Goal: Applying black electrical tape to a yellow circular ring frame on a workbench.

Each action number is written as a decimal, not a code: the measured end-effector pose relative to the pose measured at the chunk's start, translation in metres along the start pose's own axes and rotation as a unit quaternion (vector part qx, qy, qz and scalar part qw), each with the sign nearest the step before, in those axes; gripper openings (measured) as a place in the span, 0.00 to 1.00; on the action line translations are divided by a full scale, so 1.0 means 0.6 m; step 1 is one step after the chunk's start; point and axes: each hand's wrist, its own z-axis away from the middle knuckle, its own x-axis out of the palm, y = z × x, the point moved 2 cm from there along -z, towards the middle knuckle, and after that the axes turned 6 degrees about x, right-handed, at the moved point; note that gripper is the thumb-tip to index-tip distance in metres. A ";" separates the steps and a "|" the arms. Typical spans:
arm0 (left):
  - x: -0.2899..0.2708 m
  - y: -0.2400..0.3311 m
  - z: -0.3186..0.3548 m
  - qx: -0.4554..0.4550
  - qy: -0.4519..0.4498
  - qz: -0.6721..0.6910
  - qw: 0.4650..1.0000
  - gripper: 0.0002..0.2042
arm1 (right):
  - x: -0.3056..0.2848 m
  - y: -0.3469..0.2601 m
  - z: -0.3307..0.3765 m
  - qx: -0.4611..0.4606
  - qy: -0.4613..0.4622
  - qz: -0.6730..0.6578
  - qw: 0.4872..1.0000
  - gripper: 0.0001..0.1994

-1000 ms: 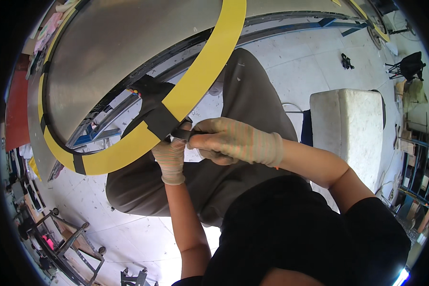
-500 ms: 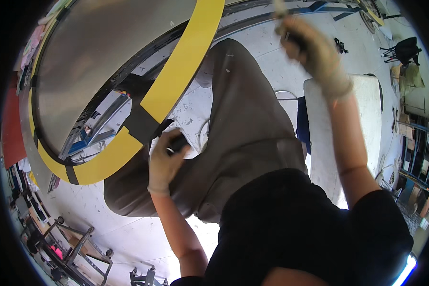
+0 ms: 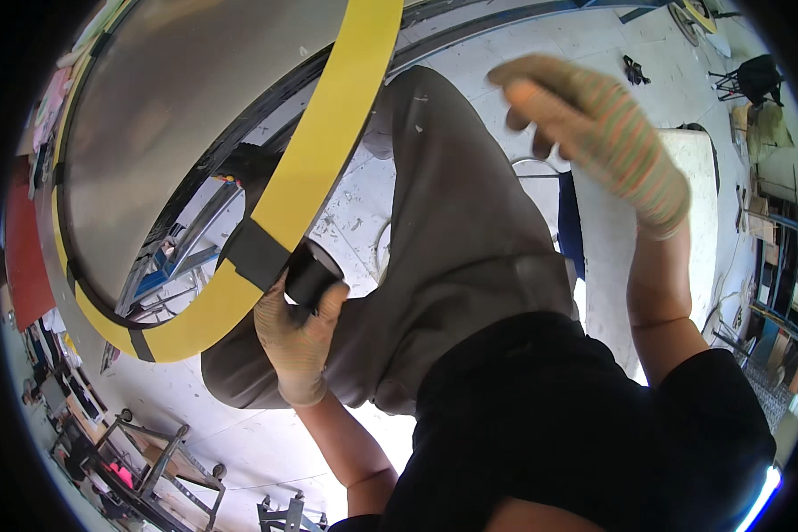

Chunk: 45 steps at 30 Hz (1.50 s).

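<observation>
A thick roll of black tape is held between the thumb and fingers of my gloved left hand. It sits right beside a black tape band wrapped over a wide yellow curved strip. Whether a length of tape still links roll and band, I cannot make out. My right hand, in a striped knit glove, is raised to the right of my knee. Its fingers are apart, some stretched out and others bent, and no object shows in them. Another dark band crosses the strip lower down.
A large grey metal sheet lies inside the yellow curve. Blue metal framing shows beneath it. A white padded bench stands at my right. A wheeled metal frame is at lower left, and a shelf rack at far right.
My right hand has come lower and turned; the dark thing blurred in it earlier no longer shows. My left hand has shifted slightly left and down, showing more of the tape roll.
</observation>
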 end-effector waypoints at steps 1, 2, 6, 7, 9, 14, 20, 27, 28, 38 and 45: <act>0.004 -0.007 -0.010 0.015 0.026 -0.040 0.999 0.36 | 0.018 -0.011 0.005 -0.111 -0.012 0.021 0.994 0.20; 0.007 -0.019 -0.021 -0.011 0.058 0.013 0.998 0.36 | 0.033 -0.014 0.010 -0.128 -0.061 0.057 0.988 0.20; 0.034 -0.040 -0.043 -0.035 0.001 0.176 0.984 0.40 | 0.103 -0.005 0.035 -0.097 -0.286 -0.067 0.951 0.22; 0.046 -0.033 -0.037 -0.048 -0.067 0.182 0.980 0.42 | 0.120 0.001 0.043 -0.063 -0.311 -0.099 0.943 0.24; 0.068 -0.005 -0.022 -0.087 -0.119 0.274 0.950 0.45 | 0.153 0.007 0.059 -0.049 -0.349 -0.149 0.924 0.27; 0.085 0.115 0.012 -0.193 -0.091 0.284 0.935 0.41 | 0.132 -0.018 0.052 -0.198 -0.298 -0.165 0.919 0.30; 0.046 0.201 -0.069 0.195 0.051 -0.431 0.879 0.30 | -0.015 -0.097 -0.169 -0.288 0.048 -0.062 0.954 0.28; 0.104 0.118 -0.146 0.122 0.089 -0.494 0.856 0.26 | 0.051 -0.090 -0.349 -0.392 0.013 0.085 0.916 0.33; 0.098 0.115 -0.138 0.129 0.084 -0.490 0.858 0.26 | 0.052 -0.087 -0.337 -0.415 0.023 0.053 0.908 0.34; -0.142 0.037 -0.030 0.237 -0.016 -0.488 0.840 0.34 | 0.144 -0.119 -0.128 -0.444 0.109 -0.017 0.889 0.17; -0.164 0.052 -0.087 0.220 -0.036 -0.466 0.857 0.37 | 0.186 -0.156 -0.104 -0.419 0.071 -0.053 0.904 0.17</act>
